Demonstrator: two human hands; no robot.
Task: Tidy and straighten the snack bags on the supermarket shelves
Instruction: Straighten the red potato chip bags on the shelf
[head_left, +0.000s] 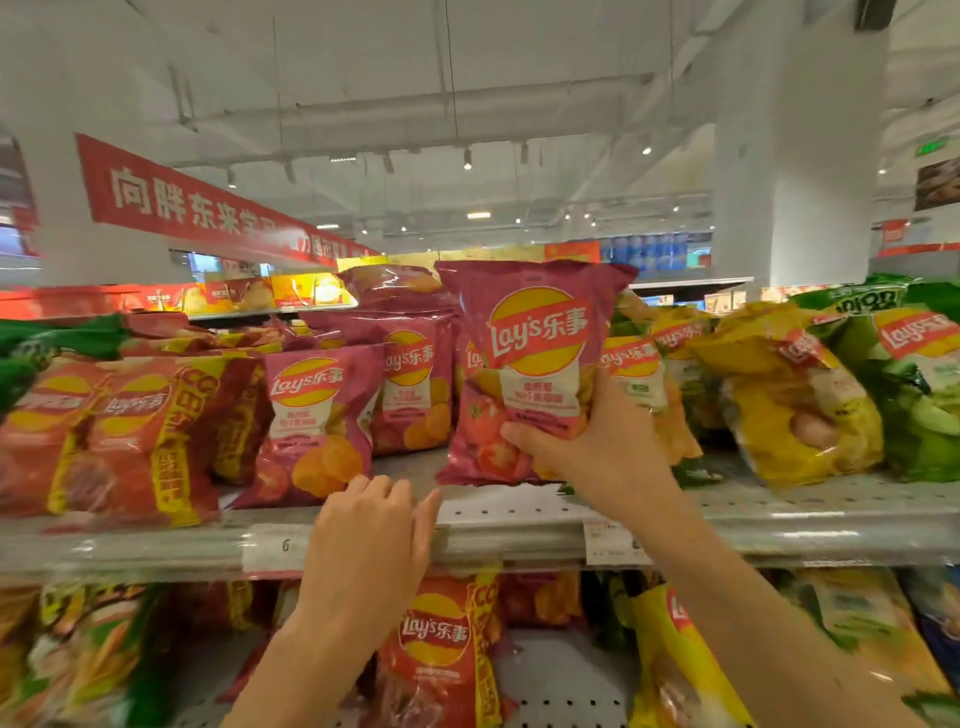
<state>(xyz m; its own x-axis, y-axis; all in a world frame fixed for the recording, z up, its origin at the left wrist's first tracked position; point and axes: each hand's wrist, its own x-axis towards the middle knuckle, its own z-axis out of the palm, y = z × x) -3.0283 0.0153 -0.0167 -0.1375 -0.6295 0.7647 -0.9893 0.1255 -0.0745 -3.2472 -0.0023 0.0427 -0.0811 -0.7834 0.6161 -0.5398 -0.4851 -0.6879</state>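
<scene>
Your right hand (592, 447) has its grip pinched on the lower part of a pink chip bag (530, 364), thumb on the front, fingers behind, holding it upright above the shelf (519, 506). The bag's bottom edge sits just over the shelf's perforated surface. Left of that grip stands another pink bag (317, 421), leaning slightly; behind it, a third pink bag (415, 384). Right of the grip, yellow bags (795, 395) slump against green bags (914, 384). Your left hand (369, 540) rests at the shelf's front edge, below and left of the held bag, fingers loosely curled, gripping nothing. Red bags (119, 431) lie far left.
</scene>
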